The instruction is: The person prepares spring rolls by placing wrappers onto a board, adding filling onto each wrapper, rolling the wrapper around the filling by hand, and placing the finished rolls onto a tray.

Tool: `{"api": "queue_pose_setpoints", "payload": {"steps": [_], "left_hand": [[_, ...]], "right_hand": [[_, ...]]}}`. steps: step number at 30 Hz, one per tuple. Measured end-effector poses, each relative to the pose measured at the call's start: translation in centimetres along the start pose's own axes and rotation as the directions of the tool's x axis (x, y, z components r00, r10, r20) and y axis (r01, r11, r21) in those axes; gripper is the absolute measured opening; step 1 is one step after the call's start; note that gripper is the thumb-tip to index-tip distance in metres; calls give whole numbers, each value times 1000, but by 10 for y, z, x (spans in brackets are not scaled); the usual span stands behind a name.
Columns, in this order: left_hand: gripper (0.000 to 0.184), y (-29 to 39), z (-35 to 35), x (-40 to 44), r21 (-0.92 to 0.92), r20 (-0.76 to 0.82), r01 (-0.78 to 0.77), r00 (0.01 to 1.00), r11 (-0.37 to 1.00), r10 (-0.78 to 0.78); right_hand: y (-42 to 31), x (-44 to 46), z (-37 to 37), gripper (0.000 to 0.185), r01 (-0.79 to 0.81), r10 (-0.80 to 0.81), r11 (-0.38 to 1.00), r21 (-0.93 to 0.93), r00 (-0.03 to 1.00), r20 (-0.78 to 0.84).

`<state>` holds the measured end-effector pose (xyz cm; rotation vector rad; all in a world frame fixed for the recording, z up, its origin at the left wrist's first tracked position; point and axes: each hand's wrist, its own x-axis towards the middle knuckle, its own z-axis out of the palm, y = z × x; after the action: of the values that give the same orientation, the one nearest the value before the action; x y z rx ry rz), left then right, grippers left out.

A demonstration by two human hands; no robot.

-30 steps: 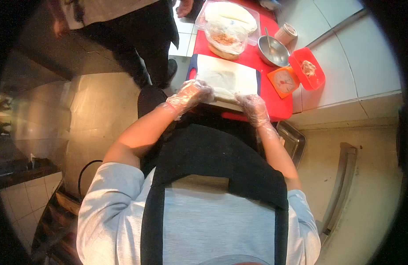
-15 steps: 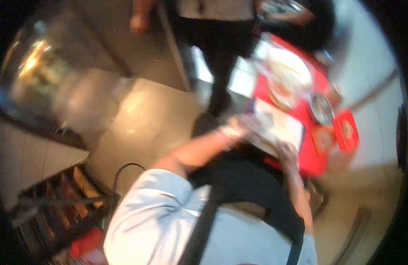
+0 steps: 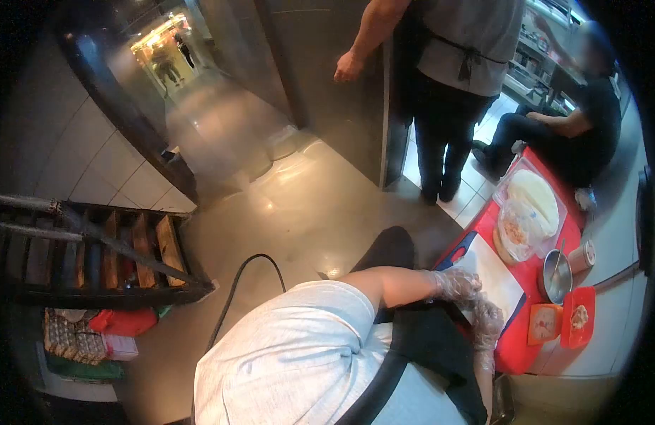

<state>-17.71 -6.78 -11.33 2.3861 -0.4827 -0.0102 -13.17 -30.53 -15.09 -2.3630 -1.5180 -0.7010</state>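
A white cutting board (image 3: 501,280) with dark blue ends lies on the red table (image 3: 515,350). At its near edge, my left hand (image 3: 456,285) in a clear plastic glove has its fingers bent over the board. Close beside it, my right hand (image 3: 487,322), gloved too, also rests at that edge. What either hand holds, if anything, is too small and hidden to name. Beyond the board, a plastic bag with orange-brown filling (image 3: 515,230) sits in a bowl, beside a pale round stack (image 3: 534,198) in a clear container.
A metal bowl with a spoon (image 3: 556,276), a jar (image 3: 584,255), an orange scale (image 3: 545,324) and a red container (image 3: 578,316) line the right side. One person (image 3: 462,92) stands beyond; another (image 3: 589,120) sits at upper right. Wooden stairs (image 3: 139,248) are left.
The view has swung left, so the table and my hands appear further right and lower. The stairs, a corridor and the seated person now show. My hands remain at the board's near edge, closer together.
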Motion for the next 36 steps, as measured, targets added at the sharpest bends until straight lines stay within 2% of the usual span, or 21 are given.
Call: {"api": "queue_pose_setpoints", "payload": {"steps": [2, 5, 6, 7, 8, 10, 11, 14, 15, 18, 21, 24, 25, 28, 30, 31, 34, 36], "left_hand": [[31, -3, 10, 6, -42, -5, 43, 999, 998, -44], [34, -8, 12, 13, -52, 74, 140, 988, 989, -136], [35, -7, 12, 17, -43, 125, 165, 979, 985, -158], [34, -15, 8, 19, -27, 234, 76, 970, 997, -68], [30, -23, 5, 14, -16, 202, -112, 973, 994, 113], [26, -13, 2, 14, -20, 104, -189, 976, 982, 190], [27, -1, -4, 10, -11, 125, -161, 979, 987, 162], [27, -4, 14, 11, -3, 59, -230, 971, 973, 230], [26, -2, 12, 13, 92, 166, -236, 962, 967, 219], [26, 27, -10, 6, 24, 189, -89, 978, 996, 83], [24, 9, 7, 4, 106, 91, -206, 976, 973, 197], [23, -6, 3, 0, 236, 83, -316, 949, 919, 305], [22, -11, 2, -2, 299, 62, -290, 957, 909, 284], [19, -31, 0, -24, 438, -10, -222, 968, 871, 252], [18, -32, -14, -23, 487, -44, -276, 940, 829, 338], [20, -37, -16, -24, 507, -79, -292, 921, 811, 382], [23, -42, -21, -29, 489, -42, -280, 938, 826, 343], [24, -48, -21, -34, 452, -109, -299, 917, 840, 385]], "right_hand": [[6, 0, 1, 37, -9, 8, 1000, 16, 1000, 24], [-9, 2, -9, 33, -252, 251, 959, 129, 968, 28], [-11, 2, -12, 33, -244, 238, 961, 129, 969, 63], [-10, 1, -13, 32, -253, 243, 960, 119, 966, 91], [-10, -1, -15, 31, -282, 270, 954, 103, 956, 114], [-8, -3, -19, 31, -340, 307, 921, 189, 934, 185], [-8, -2, -21, 30, -364, 317, 900, 241, 924, 213], [-9, -1, -17, 33, -287, 262, 946, 154, 951, 162], [-12, -2, -17, 30, -291, 287, 941, 172, 957, 47], [-16, -5, -19, 27, -309, 308, 951, -14, 940, 145], [-17, 5, -33, 22, -353, 341, 935, 17, 914, 218], [-14, 3, -31, 17, -263, 264, 965, -15, 964, 32], [-13, 2, -31, 17, -486, 464, 834, 260, 874, 146], [-2, -12, -11, 31, -416, 383, 872, 258, 908, 167], [4, -19, -24, 42, -177, 177, 984, 2, 984, -20], [5, -21, -26, 57, -176, 177, 984, 31, 984, -26], [3, -30, -35, 55, -354, 343, 934, 55, 928, 144], [3, -31, -45, 55, -328, 322, 944, 38, 939, 122]]}}
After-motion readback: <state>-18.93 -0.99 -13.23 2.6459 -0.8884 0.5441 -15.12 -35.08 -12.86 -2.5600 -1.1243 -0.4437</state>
